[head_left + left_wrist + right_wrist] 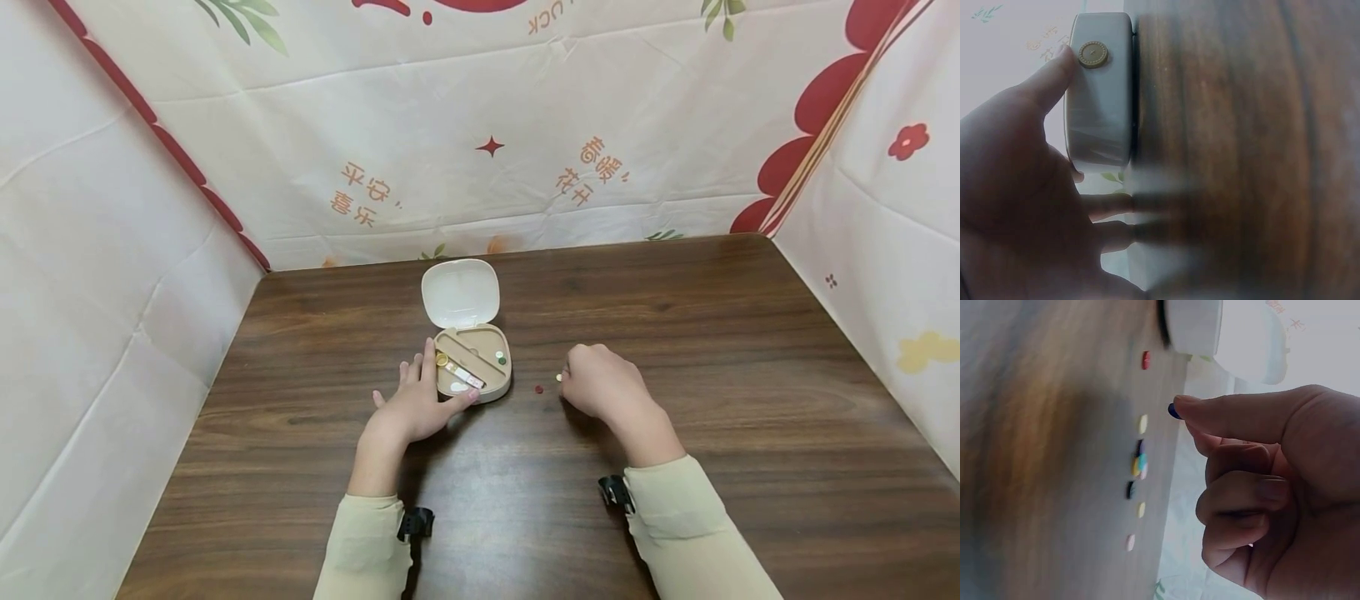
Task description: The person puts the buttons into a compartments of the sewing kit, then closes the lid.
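Observation:
A beige pill box (487,339) stands on the table with its white lid (461,293) raised at the back. Inside its divided tray lie white and green pieces and a pale strip (461,372) beside a round gold piece (442,359). My left hand (412,408) braces the box's near left corner, fingers extended, with the thumb at the front rim near a gold button (1093,54). To the right of the box, my right hand (603,383) pinches a small dark blue pill (1173,411) between thumb and forefinger; its other fingers are curled in.
On the wooden table (750,350), a red pill (539,389) and a pale yellow pill (558,377) lie between the box and my right hand. Several more coloured pills (1140,464) show in the right wrist view. A printed white cloth (450,100) surrounds the table's back and sides.

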`<state>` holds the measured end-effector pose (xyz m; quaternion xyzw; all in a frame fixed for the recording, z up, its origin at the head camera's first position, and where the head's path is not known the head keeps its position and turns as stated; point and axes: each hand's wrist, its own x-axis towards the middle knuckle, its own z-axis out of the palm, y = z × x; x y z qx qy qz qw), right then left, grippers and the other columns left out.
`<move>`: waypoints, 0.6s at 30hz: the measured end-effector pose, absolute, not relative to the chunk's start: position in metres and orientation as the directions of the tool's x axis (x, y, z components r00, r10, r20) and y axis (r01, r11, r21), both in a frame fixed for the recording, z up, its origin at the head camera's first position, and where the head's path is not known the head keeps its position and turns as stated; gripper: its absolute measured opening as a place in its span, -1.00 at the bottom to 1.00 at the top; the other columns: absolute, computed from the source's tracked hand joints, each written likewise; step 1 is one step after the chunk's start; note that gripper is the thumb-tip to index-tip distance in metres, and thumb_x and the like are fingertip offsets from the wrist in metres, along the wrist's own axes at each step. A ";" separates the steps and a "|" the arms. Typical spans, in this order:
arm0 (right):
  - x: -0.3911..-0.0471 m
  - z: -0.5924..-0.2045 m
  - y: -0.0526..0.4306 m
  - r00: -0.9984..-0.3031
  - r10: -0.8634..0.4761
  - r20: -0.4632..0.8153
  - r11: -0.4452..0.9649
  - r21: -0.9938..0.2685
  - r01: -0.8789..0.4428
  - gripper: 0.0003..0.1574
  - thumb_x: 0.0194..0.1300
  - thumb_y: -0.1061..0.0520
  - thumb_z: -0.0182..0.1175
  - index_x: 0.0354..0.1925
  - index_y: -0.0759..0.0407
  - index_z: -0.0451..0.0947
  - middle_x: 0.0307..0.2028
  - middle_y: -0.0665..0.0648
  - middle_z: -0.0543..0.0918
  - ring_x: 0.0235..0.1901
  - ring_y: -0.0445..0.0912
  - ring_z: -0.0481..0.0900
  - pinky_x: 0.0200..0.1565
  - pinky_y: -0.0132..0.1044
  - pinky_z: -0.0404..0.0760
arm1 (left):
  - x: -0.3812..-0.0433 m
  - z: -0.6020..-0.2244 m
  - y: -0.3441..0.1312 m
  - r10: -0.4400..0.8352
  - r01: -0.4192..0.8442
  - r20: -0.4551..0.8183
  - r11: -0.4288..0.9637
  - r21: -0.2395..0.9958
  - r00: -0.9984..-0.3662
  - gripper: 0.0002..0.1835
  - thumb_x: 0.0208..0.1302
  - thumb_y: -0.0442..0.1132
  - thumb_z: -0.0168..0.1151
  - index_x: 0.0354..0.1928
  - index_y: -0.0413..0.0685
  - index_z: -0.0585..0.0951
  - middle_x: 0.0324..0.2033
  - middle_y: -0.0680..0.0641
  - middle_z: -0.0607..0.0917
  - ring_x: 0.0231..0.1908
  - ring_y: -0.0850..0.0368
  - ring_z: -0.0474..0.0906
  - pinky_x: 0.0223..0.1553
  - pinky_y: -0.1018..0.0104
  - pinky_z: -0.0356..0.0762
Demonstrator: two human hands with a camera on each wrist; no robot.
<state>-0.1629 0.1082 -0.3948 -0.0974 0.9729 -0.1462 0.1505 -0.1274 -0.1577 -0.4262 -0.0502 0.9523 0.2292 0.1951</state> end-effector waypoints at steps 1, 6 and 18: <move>-0.164 -0.393 0.106 -0.937 -0.236 -0.259 0.936 -0.318 -0.147 -0.62 0.21 0.20 -0.01 -0.72 0.01 0.24 -0.66 0.01 0.26 -0.62 -0.11 0.20 -0.57 -0.22 0.19 | -0.127 -0.427 -0.158 -0.005 -0.183 -0.394 0.890 0.417 -0.919 0.26 0.05 0.65 -0.05 0.53 0.26 -0.46 0.57 -0.11 -0.12 0.56 -0.14 -0.30 0.26 -0.62 -0.31; -0.169 -0.383 0.097 -0.942 -0.252 -0.220 0.929 -0.328 -0.172 -0.67 0.12 0.24 -0.01 -0.73 0.01 0.27 -0.69 -0.01 0.28 -0.63 -0.12 0.23 -0.58 -0.25 0.18 | -0.127 -0.427 -0.158 -0.008 -0.186 -0.397 0.891 0.413 -0.918 0.26 0.04 0.66 -0.06 0.52 0.30 -0.49 0.57 -0.10 -0.13 0.56 -0.12 -0.31 0.27 -0.61 -0.31; -0.178 -0.377 0.084 -0.943 -0.272 -0.194 0.915 -0.355 -0.191 -0.73 0.18 0.13 0.12 -0.64 -0.02 0.46 -0.59 -0.04 0.51 -0.52 -0.12 0.45 -0.51 -0.20 0.37 | -0.128 -0.427 -0.158 -0.010 -0.190 -0.399 0.891 0.414 -0.917 0.26 0.05 0.65 -0.05 0.53 0.26 -0.47 0.57 -0.11 -0.12 0.56 -0.13 -0.31 0.27 -0.61 -0.33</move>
